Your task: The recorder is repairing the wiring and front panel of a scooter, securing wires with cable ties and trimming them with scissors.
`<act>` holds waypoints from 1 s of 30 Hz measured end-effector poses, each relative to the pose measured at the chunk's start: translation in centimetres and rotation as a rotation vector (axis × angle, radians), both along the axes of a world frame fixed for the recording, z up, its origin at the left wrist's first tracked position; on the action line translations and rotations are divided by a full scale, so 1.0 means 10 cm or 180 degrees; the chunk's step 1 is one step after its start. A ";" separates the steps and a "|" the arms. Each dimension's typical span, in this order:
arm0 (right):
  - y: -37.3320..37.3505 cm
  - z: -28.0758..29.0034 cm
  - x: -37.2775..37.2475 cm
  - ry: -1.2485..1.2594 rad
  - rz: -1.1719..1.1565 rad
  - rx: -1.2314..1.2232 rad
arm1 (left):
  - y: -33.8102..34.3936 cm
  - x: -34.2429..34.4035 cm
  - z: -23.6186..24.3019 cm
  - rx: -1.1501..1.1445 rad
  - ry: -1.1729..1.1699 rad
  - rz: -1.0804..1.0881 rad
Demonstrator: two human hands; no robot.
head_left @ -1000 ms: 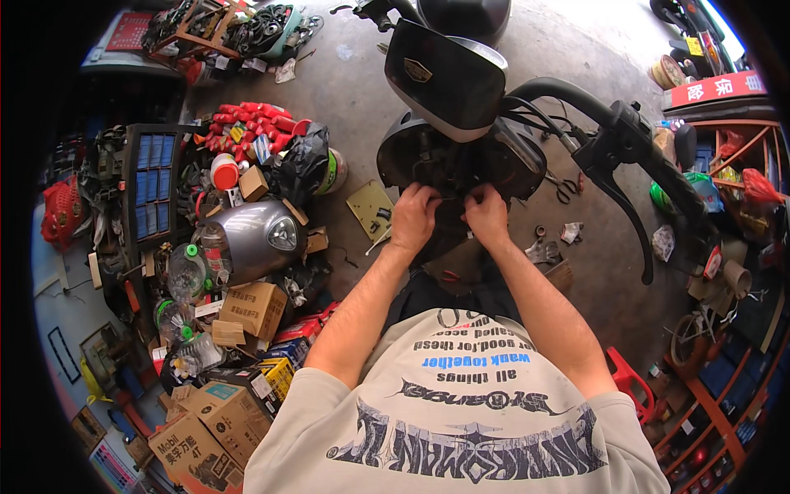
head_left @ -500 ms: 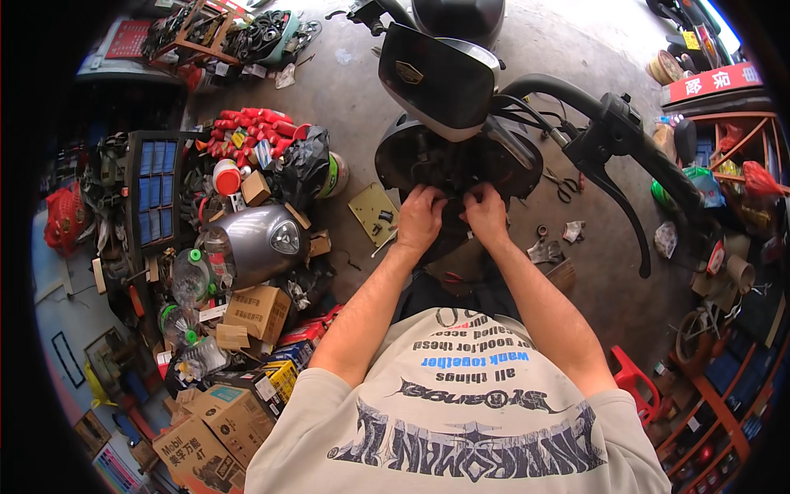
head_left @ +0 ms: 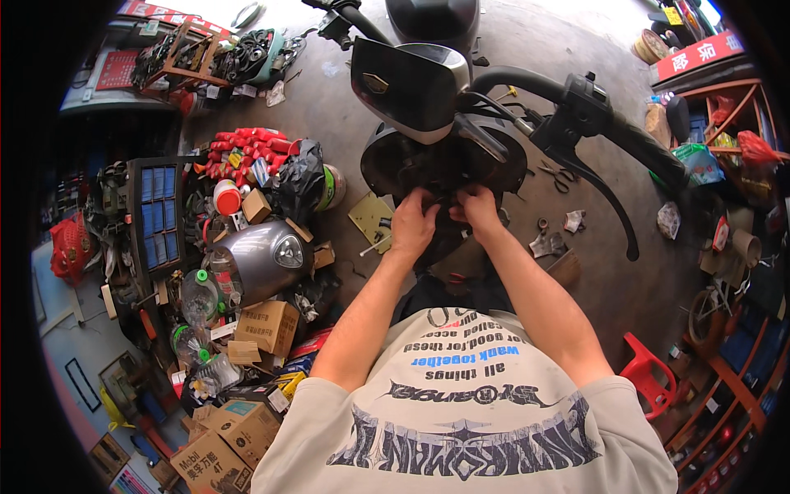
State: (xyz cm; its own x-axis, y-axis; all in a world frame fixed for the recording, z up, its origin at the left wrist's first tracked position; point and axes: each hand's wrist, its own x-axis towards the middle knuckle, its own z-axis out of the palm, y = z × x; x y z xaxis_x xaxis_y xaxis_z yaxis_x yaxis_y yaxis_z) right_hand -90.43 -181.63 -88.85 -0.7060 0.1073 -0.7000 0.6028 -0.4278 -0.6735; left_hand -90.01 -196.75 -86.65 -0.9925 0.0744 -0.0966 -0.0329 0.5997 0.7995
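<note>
My left hand (head_left: 412,223) and my right hand (head_left: 479,210) are inside the lower opening of a scooter's dark front housing (head_left: 383,169), close together with fingers bent and pinched on small dark parts I cannot make out. Above them is a black mirror-like panel (head_left: 399,86) with a pale edge and a small emblem. Cables and a handlebar with a grip (head_left: 638,148) and long brake lever (head_left: 605,198) extend to the upper right. My fingertips are partly hidden in the housing's shadow.
At the left are red bottles (head_left: 247,152), a silver body panel (head_left: 255,259), cartons (head_left: 263,329) and plastic bottles. A yellowish board (head_left: 370,214) lies left of my hands. Scissors (head_left: 559,177) lie on the floor to the right, with a red chair (head_left: 650,375) and shelving beyond.
The scooter front and handlebar appear a little farther left in the view, while the clutter at the left sits slightly lower. My hands stay in the housing, with fingers slightly shifted.
</note>
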 end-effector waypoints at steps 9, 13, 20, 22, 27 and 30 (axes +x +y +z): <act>0.01 0.04 -0.07 0.0307 -0.0102 0.0658 | -0.24 0.15 0.06 -0.0447 -0.0017 -0.0170; -0.09 -0.01 -0.03 0.0264 -0.0487 -0.0305 | -0.19 0.18 0.05 -0.0454 -0.0088 -0.0068; -0.05 0.06 -0.17 0.0490 0.0172 0.0845 | -0.05 0.19 0.12 -0.0131 -0.0543 0.0092; -0.07 0.14 -0.25 0.0486 0.0058 0.0867 | -0.07 0.19 0.13 -0.0085 -0.0540 0.0143; -0.01 0.11 -0.41 0.0548 -0.0027 0.1097 | -0.15 0.15 0.12 -0.0050 -0.0368 0.0141; 0.02 0.02 -0.48 0.0639 0.0086 0.1519 | -0.20 0.06 0.06 0.0066 0.0076 0.0490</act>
State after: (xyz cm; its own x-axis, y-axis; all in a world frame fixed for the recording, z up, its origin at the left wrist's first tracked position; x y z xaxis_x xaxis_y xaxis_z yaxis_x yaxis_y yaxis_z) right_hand -95.22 -181.45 -88.65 -0.8283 0.3615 -0.4280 0.4482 -0.0309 -0.8934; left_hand -89.42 -198.71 -86.01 -0.9943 -0.0772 -0.0729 -0.1040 0.5724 0.8134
